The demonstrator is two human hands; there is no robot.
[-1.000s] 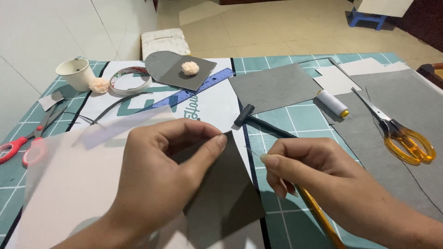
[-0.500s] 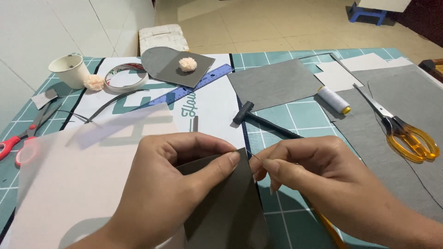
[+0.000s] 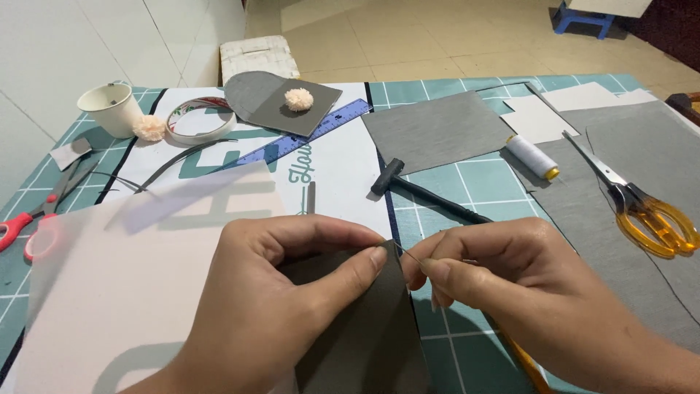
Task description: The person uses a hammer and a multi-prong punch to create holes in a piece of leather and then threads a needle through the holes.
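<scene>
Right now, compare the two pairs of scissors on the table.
The yellow-handled scissors lie at the right on grey fabric; the red-handled scissors lie at the left edge, partly under translucent paper. Yellow shows whole, red only in part. Both lie flat, touched by neither hand.

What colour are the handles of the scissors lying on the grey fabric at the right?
Translucent orange-yellow, on the scissors resting on the grey fabric; clearest in the head view.

Dark grey felt piece [image 3: 364, 328]: flat, upper corner pinched at cutting-mat centre; thin needle [image 3: 413, 258]: tip touching that corner.
</scene>
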